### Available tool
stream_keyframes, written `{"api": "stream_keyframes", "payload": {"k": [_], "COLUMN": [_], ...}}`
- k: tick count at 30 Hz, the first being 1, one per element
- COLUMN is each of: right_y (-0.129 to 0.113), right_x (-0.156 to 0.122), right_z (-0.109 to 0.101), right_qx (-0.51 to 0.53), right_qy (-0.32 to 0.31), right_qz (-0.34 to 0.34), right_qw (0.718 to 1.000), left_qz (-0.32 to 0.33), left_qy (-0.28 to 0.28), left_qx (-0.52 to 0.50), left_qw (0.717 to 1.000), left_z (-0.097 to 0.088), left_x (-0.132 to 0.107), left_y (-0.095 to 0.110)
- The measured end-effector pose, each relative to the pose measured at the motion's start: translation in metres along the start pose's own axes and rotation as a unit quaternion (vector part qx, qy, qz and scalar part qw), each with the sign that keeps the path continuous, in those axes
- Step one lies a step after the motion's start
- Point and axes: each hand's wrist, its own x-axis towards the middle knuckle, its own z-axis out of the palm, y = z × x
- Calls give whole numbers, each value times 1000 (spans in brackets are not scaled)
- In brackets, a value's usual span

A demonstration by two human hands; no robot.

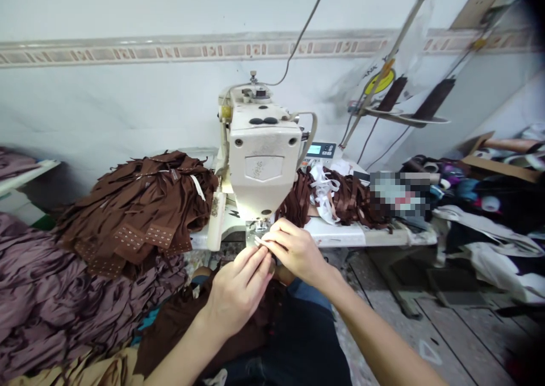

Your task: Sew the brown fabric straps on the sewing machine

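Observation:
My left hand (238, 289) and my right hand (293, 251) meet just below the presser foot (260, 225) of a cream industrial sewing machine (261, 153). Between their fingertips they pinch a small white fabric strip (263, 242). Dark brown fabric (179, 323) lies across my lap below my left hand. A tall heap of cut brown fabric pieces (136, 210) with rows of small studs is piled left of the machine. Beyond my right hand, on the white sewing table (336, 234), lies a heap of brown and white strips (336, 196).
A large pile of mauve fabric (51, 284) fills the lower left. A machine control panel (320, 150) stands behind the head, with thread cones (434, 99) on a stand above. Rolls and cloth crowd the right, near a cardboard box (498, 164). Wooden floorboards (451, 323) show lower right.

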Motion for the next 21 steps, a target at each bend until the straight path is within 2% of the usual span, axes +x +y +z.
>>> {"api": "stream_keyframes", "payload": {"k": [3,6,13,16,21], "right_y": [-2,-8,-17,-17,-16], "right_x": [-3,-8,-31,-36,-39], "right_z": [-12,-20,-6,1,6], "right_qx": [-44,-88,-172,-178,-154], "right_qy": [-66,-86,-21,-3,19], "right_qz": [-52,-74,-49,-21,-8], "right_qw": [995,990,984,984,988], "left_qz": [-4,-14,-25,-11,-24], "left_qy": [12,16,17,10,21], "left_qx": [-9,-19,-45,-40,-44], "left_qw": [1000,1000,999,999,999], "left_z": [3,8,14,12,11], "left_x": [-4,-12,-18,-13,-10], "left_y": [-2,-3,-3,-2,-2]}}
